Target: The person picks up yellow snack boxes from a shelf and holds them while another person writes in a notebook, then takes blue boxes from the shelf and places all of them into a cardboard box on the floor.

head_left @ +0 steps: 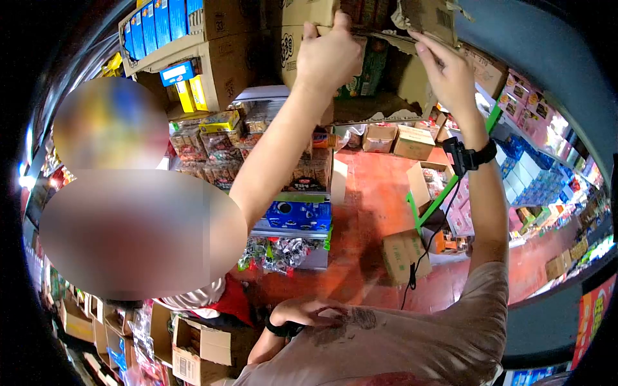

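Note:
An open cardboard box (418,87) with torn edges sits at the top centre, with dark green packages (370,71) inside. My right hand (447,74), with a black band at its wrist, has its fingers bent on the box's torn right edge. Low in the view, my left hand (315,313) rests against my tan shirt with its fingers stretched out, holding nothing. Another person's bare arm (277,151) reaches in from the left. That person's hand (328,56) grips the cardboard at the left of the opening.
Shelves with packaged snacks (219,151) and a blue box (299,215) stand left of centre. Cartons (404,256) lie on the red floor (360,193). A green-edged rack (494,119) stands right. A black cable (444,222) hangs from my right wrist.

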The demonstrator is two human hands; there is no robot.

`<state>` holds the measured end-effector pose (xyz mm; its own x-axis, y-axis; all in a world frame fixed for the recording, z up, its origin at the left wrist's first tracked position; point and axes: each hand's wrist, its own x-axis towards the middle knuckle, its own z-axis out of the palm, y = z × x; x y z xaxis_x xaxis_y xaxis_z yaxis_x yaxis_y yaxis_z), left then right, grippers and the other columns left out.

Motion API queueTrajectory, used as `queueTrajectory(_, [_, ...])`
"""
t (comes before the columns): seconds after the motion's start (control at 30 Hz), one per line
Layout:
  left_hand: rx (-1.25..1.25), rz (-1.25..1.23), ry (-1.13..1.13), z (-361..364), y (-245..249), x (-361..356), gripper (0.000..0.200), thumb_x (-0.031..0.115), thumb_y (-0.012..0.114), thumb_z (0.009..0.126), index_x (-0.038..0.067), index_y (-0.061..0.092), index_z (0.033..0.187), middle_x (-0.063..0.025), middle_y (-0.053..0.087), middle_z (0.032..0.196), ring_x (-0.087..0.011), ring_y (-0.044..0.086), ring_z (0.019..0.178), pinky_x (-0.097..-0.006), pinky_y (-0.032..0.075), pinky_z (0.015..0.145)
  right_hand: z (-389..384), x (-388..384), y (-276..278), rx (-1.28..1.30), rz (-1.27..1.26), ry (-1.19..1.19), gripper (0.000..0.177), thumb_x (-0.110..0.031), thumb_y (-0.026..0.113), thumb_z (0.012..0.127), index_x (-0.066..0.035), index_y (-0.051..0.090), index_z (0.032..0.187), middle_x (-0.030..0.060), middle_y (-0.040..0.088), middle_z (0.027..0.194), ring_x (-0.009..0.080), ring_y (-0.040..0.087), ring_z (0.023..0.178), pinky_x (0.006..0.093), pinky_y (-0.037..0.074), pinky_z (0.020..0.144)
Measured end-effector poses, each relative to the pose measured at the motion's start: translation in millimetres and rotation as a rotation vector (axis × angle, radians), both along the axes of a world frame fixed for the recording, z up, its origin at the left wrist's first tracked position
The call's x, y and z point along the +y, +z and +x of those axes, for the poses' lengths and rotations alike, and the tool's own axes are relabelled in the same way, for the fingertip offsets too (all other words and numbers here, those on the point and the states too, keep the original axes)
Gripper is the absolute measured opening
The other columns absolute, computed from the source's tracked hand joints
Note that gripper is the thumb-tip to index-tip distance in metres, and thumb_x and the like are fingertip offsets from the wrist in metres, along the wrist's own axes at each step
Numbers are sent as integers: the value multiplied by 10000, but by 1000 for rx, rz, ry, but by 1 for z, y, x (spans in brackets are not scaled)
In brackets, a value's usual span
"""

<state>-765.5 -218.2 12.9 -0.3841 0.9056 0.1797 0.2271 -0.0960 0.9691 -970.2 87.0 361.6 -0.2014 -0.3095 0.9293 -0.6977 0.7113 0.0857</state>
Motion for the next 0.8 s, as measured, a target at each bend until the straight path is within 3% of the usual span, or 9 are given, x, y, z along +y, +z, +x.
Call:
queueTrajectory(0.07, [-130, -80, -14, 36, -53, 14, 666, 366, 687, 986, -23, 489, 1490, -177, 534, 1504, -281, 474, 1399, -399, 345, 1169, -16, 9, -13, 83, -2, 64, 321, -236, 645, 1016, -149, 718, 1316, 145, 730, 1245, 286, 698, 1165, 368, 562, 964])
queueTrajectory(0.23, [47, -123, 68, 27, -43, 43, 702, 407, 640, 1006, -3, 440, 1539, -178, 498, 1553, -306, 458, 1426, -410, 336, 1186, -39, 29, -25, 517, -64, 83, 155, -108, 762, 907, -41, 758, 1047, 116, 738, 1087, 284, 701, 1012, 389, 548, 933])
queueTrajectory(0.33, [93, -156, 123, 22, -11, 51, 602, 313, 636, 1012, 32, 481, 1522, -197, 624, 1405, -312, 627, 1197, -394, 477, 1027, -57, 48, -19, 467, -149, -22, 655, -235, 843, 867, -17, 505, 1384, 202, 527, 1359, 346, 477, 1325, 525, 371, 1120])
queueTrajectory(0.37, [233, -23, 244, 24, -31, 58, 533, 293, 634, 1019, 36, 534, 1475, -185, 678, 1317, -305, 677, 1041, -394, 518, 915, -57, 45, -12, 445, -174, -32, 744, -244, 837, 879, 11, 427, 1445, 231, 450, 1441, 367, 416, 1384, 508, 368, 1140])
queueTrajectory(0.47, [198, 43, 215, 12, -29, 59, 481, 296, 645, 1022, 18, 582, 1409, -175, 707, 1262, -289, 692, 1002, -383, 531, 875, -72, 46, 1, 74, -359, 129, 1007, -280, 819, 905, 3, 158, 1611, 261, 272, 1597, 405, 309, 1478, 518, 268, 1226])
queueTrajectory(0.53, [209, 77, 337, 10, -34, 56, 439, 356, 679, 1010, 22, 655, 1293, -179, 726, 1027, -284, 680, 878, -371, 549, 814, -77, 46, 8, -36, -361, 32, 1003, -366, 752, 958, -75, 94, 1657, 246, 147, 1684, 373, 213, 1540, 482, 214, 1254])
queueTrajectory(0.6, [206, 95, 323, 2, -41, 49, 441, 351, 683, 1003, 21, 655, 1294, -181, 727, 1035, -288, 683, 887, -372, 549, 819, -85, 48, 13, -127, -382, 107, 963, -379, 698, 999, -94, 66, 1667, 234, 140, 1697, 339, 182, 1560, 466, 210, 1254])
queueTrajectory(0.73, [176, 100, 256, -12, -48, 36, 445, 340, 692, 987, 19, 656, 1294, -186, 728, 1050, -296, 688, 905, -375, 548, 827, -93, 40, 22, -327, -514, 363, 872, -348, 643, 1042, -127, 86, 1675, 163, 275, 1661, 280, 351, 1475, 408, 320, 1200])
queueTrajectory(0.8, [139, 126, 225, -18, -50, 29, 448, 335, 696, 980, 19, 657, 1294, -188, 729, 1058, -300, 691, 914, -376, 548, 831, -114, 51, 24, -218, -452, 258, 769, -341, 591, 1066, -96, 169, 1661, 140, 338, 1619, 268, 430, 1405, 383, 382, 1159])
